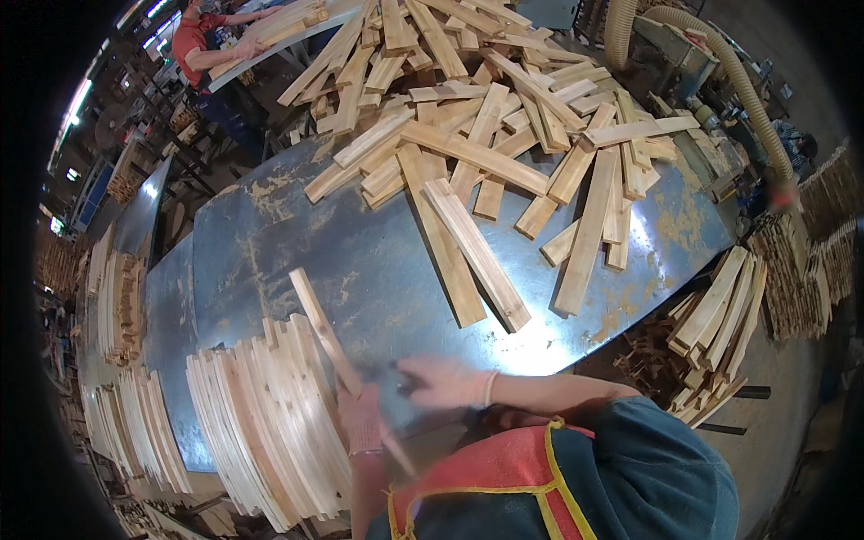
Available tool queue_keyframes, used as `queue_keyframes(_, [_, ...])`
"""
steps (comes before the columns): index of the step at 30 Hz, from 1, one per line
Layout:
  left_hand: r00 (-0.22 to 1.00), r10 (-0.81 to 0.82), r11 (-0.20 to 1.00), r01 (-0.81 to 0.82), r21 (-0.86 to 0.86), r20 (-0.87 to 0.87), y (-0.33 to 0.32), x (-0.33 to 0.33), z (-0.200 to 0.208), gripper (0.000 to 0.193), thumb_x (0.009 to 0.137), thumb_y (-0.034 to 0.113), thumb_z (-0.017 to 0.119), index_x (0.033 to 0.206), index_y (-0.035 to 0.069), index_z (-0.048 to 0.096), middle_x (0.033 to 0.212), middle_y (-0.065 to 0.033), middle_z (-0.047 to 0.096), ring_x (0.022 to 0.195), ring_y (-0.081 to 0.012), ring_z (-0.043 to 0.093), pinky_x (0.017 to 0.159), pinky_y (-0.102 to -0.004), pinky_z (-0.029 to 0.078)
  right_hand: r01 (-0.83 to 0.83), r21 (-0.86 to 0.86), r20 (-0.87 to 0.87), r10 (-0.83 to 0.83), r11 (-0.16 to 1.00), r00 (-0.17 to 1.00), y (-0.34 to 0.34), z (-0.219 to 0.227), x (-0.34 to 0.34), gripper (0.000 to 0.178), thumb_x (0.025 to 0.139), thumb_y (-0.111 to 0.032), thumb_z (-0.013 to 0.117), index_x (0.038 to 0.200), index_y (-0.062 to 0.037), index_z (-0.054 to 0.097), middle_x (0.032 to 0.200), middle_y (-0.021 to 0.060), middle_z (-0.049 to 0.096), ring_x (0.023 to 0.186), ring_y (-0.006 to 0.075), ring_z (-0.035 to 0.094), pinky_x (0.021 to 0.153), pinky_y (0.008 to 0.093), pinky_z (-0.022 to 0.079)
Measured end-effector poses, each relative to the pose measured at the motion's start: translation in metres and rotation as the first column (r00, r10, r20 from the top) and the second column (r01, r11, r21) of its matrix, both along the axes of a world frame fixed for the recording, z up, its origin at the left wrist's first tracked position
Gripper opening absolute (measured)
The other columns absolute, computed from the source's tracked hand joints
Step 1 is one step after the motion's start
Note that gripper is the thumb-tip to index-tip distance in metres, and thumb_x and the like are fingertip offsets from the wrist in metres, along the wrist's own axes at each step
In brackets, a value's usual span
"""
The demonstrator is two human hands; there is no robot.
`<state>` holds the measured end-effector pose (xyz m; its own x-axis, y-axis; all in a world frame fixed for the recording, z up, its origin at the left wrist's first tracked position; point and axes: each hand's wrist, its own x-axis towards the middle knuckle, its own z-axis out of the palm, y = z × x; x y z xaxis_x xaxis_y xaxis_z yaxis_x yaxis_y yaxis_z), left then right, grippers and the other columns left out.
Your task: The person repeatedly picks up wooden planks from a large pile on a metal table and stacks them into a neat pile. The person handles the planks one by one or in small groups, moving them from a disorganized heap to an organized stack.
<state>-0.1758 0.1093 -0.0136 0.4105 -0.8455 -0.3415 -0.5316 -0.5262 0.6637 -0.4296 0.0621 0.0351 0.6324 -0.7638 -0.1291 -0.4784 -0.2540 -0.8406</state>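
Room for a hand runs over the bench (270, 229) between the pile of boards (486, 158) on the far side and the row of strips (261, 405) at lower left. 1 held strip (319, 321), in the left hand (360, 416), slants into that lane. 2 long boards (477, 256) jut nearward; the blurred right hand (445, 382) blocks some room before them.

My left hand (362, 421) grips a wooden strip (315, 317) beside a near-left row of boards (270, 409); my blurred right hand (447, 382) hovers nearby, a heap of planks (477, 158) lying far.
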Motion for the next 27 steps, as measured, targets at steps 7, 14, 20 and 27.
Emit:
queue_keyframes(7, [0.514, -0.164, 0.985, 0.135, 0.110, 0.842, 0.052, 0.041, -0.018, 0.083, 0.093, 0.027, 0.067, 0.167, 0.007, 0.036, 0.168, -0.0201, 0.039, 0.156, -0.0446, 0.033, 0.128, -0.0580, 0.029, 0.606, -0.288, -0.174, -0.663, 0.741, 0.728, -0.116, -0.017, -0.148, 0.059, 0.082, -0.033, 0.074, 0.132, -0.0056, 0.061, 0.125, 0.0250, 0.068, 0.115, 0.0462, 0.066, 0.102, 0.0514, 0.054])
queue_keyframes(14, [0.633, -0.273, 0.960, 0.224, 0.166, 0.725, -0.011, -0.025, 0.012, 0.086, 0.092, 0.037, 0.070, 0.166, 0.008, 0.037, 0.167, -0.0203, 0.041, 0.155, -0.0426, 0.036, 0.127, -0.0572, 0.030, 0.670, 0.027, -0.189, -0.655, 0.742, 0.732, -0.148, -0.018, -0.134, 0.102, 0.073, -0.033, 0.082, 0.163, -0.0061, 0.040, 0.140, 0.0338, 0.057, 0.130, 0.0479, 0.060, 0.112, 0.0479, 0.050])
queue_keyframes(20, [0.819, -0.387, 0.912, 0.409, 0.044, 0.422, -0.037, -0.126, 0.000, 0.093, 0.085, 0.040, 0.080, 0.164, 0.009, 0.042, 0.168, -0.0195, 0.041, 0.153, -0.0404, 0.042, 0.124, -0.0514, 0.036, 0.620, -0.378, -0.060, -0.686, 0.688, 0.725, -0.291, 0.031, -0.170, 0.067, 0.076, -0.022, 0.073, 0.137, -0.0054, 0.054, 0.118, 0.0291, 0.067, 0.117, 0.0493, 0.064, 0.100, 0.0535, 0.052])
queue_keyframes(27, [0.947, -0.225, 0.969, 0.243, 0.054, -0.231, -0.108, -0.192, 0.016, 0.089, 0.091, 0.037, 0.080, 0.163, 0.002, 0.041, 0.160, -0.0244, 0.050, 0.141, -0.0384, 0.056, 0.118, -0.0442, 0.044, 0.497, -0.339, -0.479, -0.602, 0.799, 0.639, -0.380, 0.005, -0.219, 0.087, 0.076, -0.029, 0.083, 0.151, -0.0101, 0.042, 0.131, 0.0255, 0.069, 0.124, 0.0441, 0.067, 0.105, 0.0503, 0.054])
